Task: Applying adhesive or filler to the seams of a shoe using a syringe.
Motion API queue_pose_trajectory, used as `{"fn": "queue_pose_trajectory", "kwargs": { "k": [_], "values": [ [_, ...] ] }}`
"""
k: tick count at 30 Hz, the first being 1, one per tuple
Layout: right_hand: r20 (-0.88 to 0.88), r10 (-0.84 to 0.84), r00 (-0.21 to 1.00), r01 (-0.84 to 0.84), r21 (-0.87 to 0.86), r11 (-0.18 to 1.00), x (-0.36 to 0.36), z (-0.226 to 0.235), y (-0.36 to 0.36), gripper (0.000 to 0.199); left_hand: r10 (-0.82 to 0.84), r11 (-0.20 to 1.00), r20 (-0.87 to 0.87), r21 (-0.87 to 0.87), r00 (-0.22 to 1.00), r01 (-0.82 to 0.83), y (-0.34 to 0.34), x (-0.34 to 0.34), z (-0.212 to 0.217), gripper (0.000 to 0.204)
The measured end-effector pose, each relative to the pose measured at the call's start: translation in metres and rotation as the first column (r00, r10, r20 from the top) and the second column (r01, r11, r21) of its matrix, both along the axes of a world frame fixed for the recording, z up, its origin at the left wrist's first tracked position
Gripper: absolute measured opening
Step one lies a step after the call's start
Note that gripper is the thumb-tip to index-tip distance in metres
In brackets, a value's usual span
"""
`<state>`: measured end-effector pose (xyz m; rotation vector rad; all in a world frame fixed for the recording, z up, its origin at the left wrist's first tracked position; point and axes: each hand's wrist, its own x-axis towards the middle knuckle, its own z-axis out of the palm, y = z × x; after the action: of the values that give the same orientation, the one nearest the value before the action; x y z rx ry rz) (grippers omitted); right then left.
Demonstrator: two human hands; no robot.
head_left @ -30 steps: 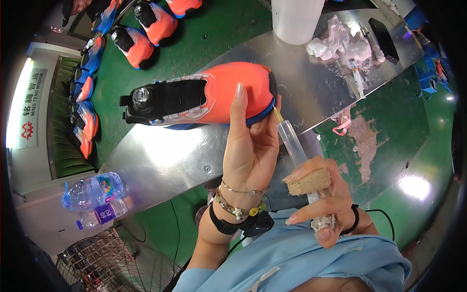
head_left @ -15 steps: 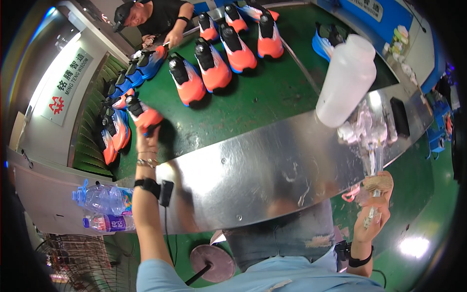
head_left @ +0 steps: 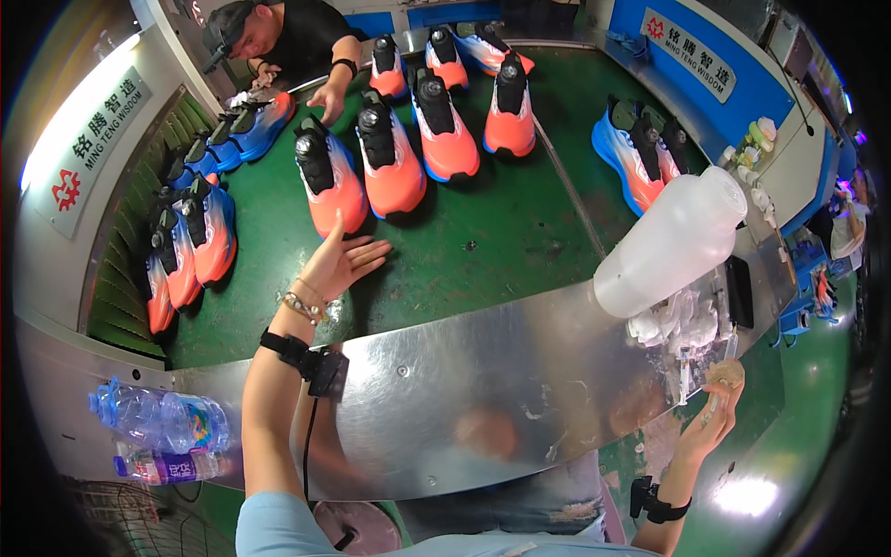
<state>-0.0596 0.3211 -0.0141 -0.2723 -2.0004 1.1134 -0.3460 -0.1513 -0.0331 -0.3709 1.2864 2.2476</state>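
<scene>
My left hand (head_left: 345, 267) reaches over the green belt, palm turned up and fingers spread, with nothing in it. Its fingertips are at the toe of the nearest orange running shoe (head_left: 334, 193), which has a black tongue; whether they touch cannot be made out. To its left, several orange, white and blue shoes (head_left: 215, 237) stand along the belt's side. My right hand (head_left: 711, 425) is low at the right, past the metal edge, with its fingers closed around a tan rounded lump (head_left: 725, 374). A slim, pale tool (head_left: 685, 376) lies on the metal beside it.
A white plastic bottle (head_left: 668, 246) stands right of centre, with crumpled plastic (head_left: 682, 320) beside it. More orange shoes (head_left: 510, 111) are in the middle, others (head_left: 636, 148) at far right. A co-worker's hand (head_left: 329, 97) reaches in at the back. Water bottles (head_left: 167, 418) lie left.
My left hand has let go of the orange shoe it held at the left and moved right to the nearest middle shoe. My right hand keeps the tan lump. The view has shifted.
</scene>
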Motion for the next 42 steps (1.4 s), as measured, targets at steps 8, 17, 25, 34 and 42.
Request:
{"fn": "queue_pose_trajectory", "kwargs": {
  "k": [8,17,25,34,42],
  "values": [
    [-0.121,0.083,0.989,-0.115,-0.292,0.95,0.001,-0.021,0.008,0.033,0.343,0.939,-0.126,0.054,0.931,-0.339,0.07,-0.074,-0.031,0.073],
    [-0.199,0.146,0.969,-0.205,-0.321,0.925,0.02,-0.006,0.008,0.036,0.296,0.913,-0.264,-0.203,0.918,-0.353,0.058,0.018,-0.01,0.044],
    [-0.225,0.209,0.952,-0.264,-0.251,0.931,0.02,-0.023,0.023,0.032,0.32,0.921,-0.056,-0.216,0.946,-0.324,0.033,0.334,0.063,0.042],
    [-0.248,0.19,0.95,-0.28,-0.404,0.871,0.009,-0.038,0.02,0.026,0.523,0.651,-0.134,-0.576,0.842,-0.495,0.001,0.537,0.032,0.034],
    [-0.033,0.136,0.99,-0.128,0.172,0.977,0.019,-0.037,0.014,0.03,0.337,0.427,-0.781,-0.371,0.526,-0.825,-0.01,0.378,0.086,0.032]
  ]
}}
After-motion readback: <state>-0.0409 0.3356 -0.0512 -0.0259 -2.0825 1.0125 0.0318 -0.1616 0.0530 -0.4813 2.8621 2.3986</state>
